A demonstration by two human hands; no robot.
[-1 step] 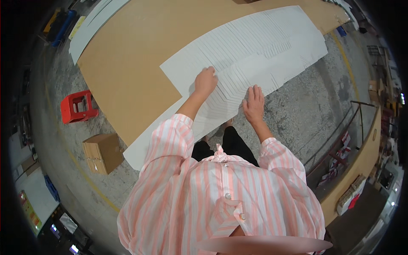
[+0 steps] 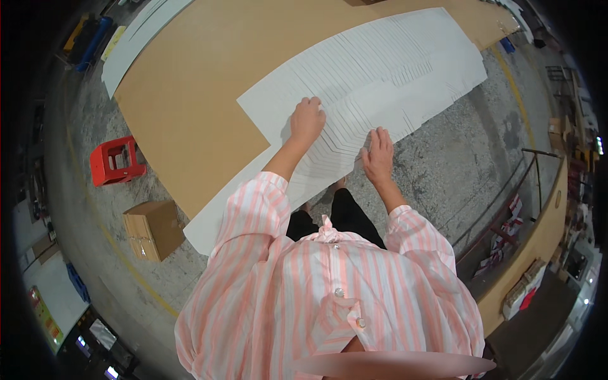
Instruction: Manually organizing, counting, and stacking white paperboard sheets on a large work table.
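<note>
A large white sheet layer (image 2: 459, 57) stretches diagonally over the brown table (image 2: 183, 95). Rows of thin dark lines run across it; whether these are slits or edges of overlapping strips I cannot tell. My left hand (image 2: 306, 121) rests on the sheet left of the angled lines, its fingers bent and closed downward. What its fingertips pinch, if anything, is hidden. Farther right, at the sheet's near edge, my right hand (image 2: 379, 157) lies with fingers stretched out flat on the white surface. Both forearms come from pink-striped sleeves.
On the concrete floor to the left are a red plastic stool (image 2: 118, 161) and a cardboard box (image 2: 154, 229). More pale sheets (image 2: 136, 47) lie along the table's far left edge. At the right stand a metal-framed cart (image 2: 537, 183) and a long brown board (image 2: 538, 244).
</note>
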